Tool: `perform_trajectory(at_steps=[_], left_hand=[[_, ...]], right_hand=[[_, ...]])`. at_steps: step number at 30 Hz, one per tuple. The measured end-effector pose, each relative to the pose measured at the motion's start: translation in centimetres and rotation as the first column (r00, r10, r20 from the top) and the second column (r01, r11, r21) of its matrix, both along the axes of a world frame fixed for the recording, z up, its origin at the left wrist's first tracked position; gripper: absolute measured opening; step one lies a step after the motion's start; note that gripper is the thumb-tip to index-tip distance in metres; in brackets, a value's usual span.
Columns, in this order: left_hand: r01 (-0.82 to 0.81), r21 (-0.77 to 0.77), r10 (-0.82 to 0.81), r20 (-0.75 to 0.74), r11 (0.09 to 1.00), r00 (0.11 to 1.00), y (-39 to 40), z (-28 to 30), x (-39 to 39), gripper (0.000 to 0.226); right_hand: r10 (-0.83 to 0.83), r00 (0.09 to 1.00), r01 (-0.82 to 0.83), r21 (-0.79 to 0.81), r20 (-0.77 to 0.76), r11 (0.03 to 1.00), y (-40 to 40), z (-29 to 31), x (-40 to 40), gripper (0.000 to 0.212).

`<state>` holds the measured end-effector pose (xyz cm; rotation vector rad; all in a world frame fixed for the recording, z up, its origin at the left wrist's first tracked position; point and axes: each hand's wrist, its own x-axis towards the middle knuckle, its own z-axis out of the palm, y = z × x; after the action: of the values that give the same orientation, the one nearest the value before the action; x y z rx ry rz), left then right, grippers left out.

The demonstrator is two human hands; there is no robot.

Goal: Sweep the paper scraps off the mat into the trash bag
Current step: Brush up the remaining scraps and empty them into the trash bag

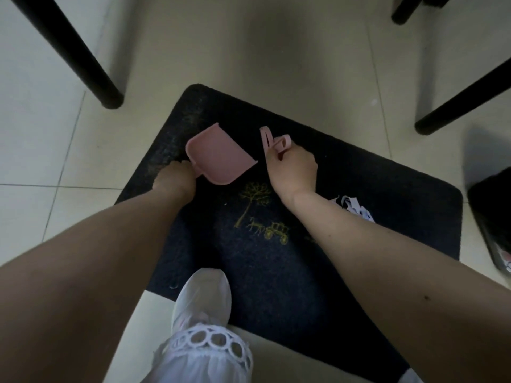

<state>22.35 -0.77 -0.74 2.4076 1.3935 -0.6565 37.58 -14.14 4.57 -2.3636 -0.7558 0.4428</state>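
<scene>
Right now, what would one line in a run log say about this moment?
left hand: holds pink dustpan | right hand: holds pink brush handle | paper scraps: on dark mat, unswept

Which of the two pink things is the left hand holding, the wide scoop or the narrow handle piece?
The wide pink dustpan: the left hand grips it at its lower-left end. The narrow pink brush handle is held by the right hand.

Colours: pink tools on a dark mat.
Mat (359,189) dark navy with a yellow tree-and-carriage design (261,214); dustpan (218,158) and brush handle (276,140) pink; paper scraps (355,207) white; shoe (203,297) white; floor tiles (290,51) pale cream.
</scene>
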Motion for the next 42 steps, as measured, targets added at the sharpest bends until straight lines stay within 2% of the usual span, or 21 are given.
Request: perform_trajectory(at_steps=[2, 5, 10, 16, 18, 25, 34, 42], left_hand=[[0.019, 0.015, -0.020, 0.024, 1.000, 1.000, 0.0, 0.1, 0.1, 0.036], [0.206, 0.019, -0.206, 0.040, 0.978, 0.978, -0.7, 0.4, 0.6, 0.036], [0.579, -0.004, -0.579, 0.010, 0.815, 0.815, -2.8, 0.7, 2.0, 0.034], [0.781, 0.003, -0.779, -0.074, 0.625, 0.623, -6.1, 0.5, 4.7, 0.040], [0.795, -0.006, -0.790, -0.120, 0.606, 0.601, -7.4, 0.6, 5.7, 0.039], [0.766, -0.035, -0.752, -0.228, 0.641, 0.619, -9.4, 1.1, 6.7, 0.041], [0.791, -0.031, -0.782, -0.174, 0.611, 0.598, -11.9, 0.9, 8.5, 0.043], [0.763, -0.040, -0.756, -0.174, 0.645, 0.631, -12.2, 1.0, 9.0, 0.045]], right_hand=[[-0.008, 1.000, 0.008, -0.018, 0.015, 1.000, -0.4, -0.1, 0.2, 0.032], [-0.099, 0.993, 0.102, -0.053, 0.061, 0.993, -2.1, 0.0, 1.8, 0.031], [-0.316, 0.945, 0.324, -0.102, 0.086, 0.941, -8.7, 0.5, 6.4, 0.036], [-0.470, 0.852, 0.513, -0.193, 0.230, 0.836, -17.7, 1.4, 10.2, 0.049], [-0.486, 0.842, 0.531, -0.206, 0.232, 0.822, -19.4, 0.9, 10.4, 0.051], [-0.459, 0.853, 0.518, -0.290, 0.248, 0.805, -21.3, -1.1, 9.8, 0.049], [-0.435, 0.890, 0.456, -0.322, 0.138, 0.830, -19.2, -3.3, 7.3, 0.040], [-0.359, 0.933, 0.352, -0.258, 0.021, 0.900, -15.9, -3.4, 4.5, 0.039]])
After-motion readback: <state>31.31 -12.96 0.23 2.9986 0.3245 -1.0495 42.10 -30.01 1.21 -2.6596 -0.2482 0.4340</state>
